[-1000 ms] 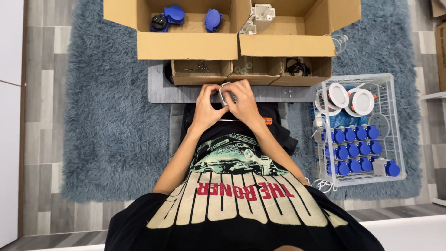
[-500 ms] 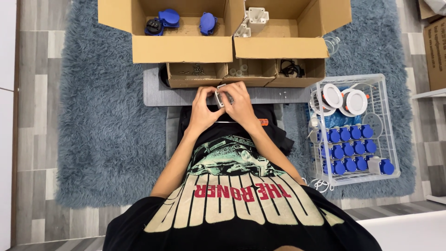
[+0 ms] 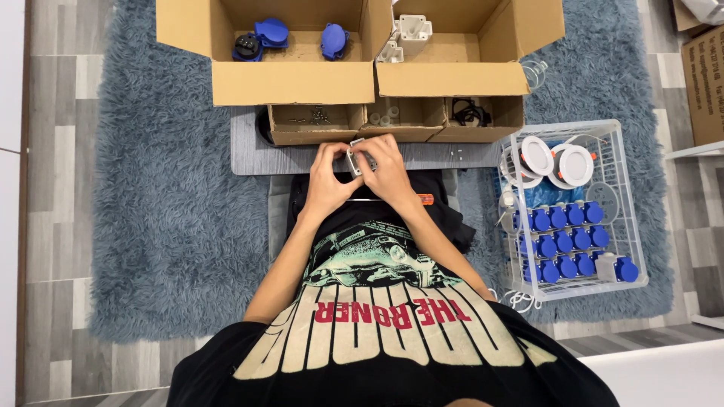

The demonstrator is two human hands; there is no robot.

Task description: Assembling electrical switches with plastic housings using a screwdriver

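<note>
The small grey-white plastic housing (image 3: 356, 157) sits pinched between my two hands, just near of the row of low cardboard trays and over the near edge of the grey mat (image 3: 249, 154). My left hand (image 3: 329, 179) curls round its left side, fingers pressed on the top; my right hand (image 3: 387, 172) closes on the right side, thumb and fingers clamped on it. Most of the piece is hidden by my fingers, so I cannot tell what state it is in.

Just beyond, the three shallow cardboard trays hold small parts: screws (image 3: 317, 115) in the left one, pale little pieces (image 3: 386, 119) in the middle, black rings (image 3: 469, 113) in the right. Farther still stand two large open cardboard boxes; the left box (image 3: 294, 83) holds a few blue round sockets (image 3: 333, 39), the right box (image 3: 452, 78) some white plastic housings (image 3: 411, 30).

To my right, a white wire basket (image 3: 630, 203) holds rows of blue sockets (image 3: 562, 230) and two white round fittings (image 3: 558, 160). Judging by that, many blue pieces wait there and only a few lie in the far left box, so the work looks early. Everything rests on a shaggy blue-grey rug (image 3: 166, 226) over the floor.
</note>
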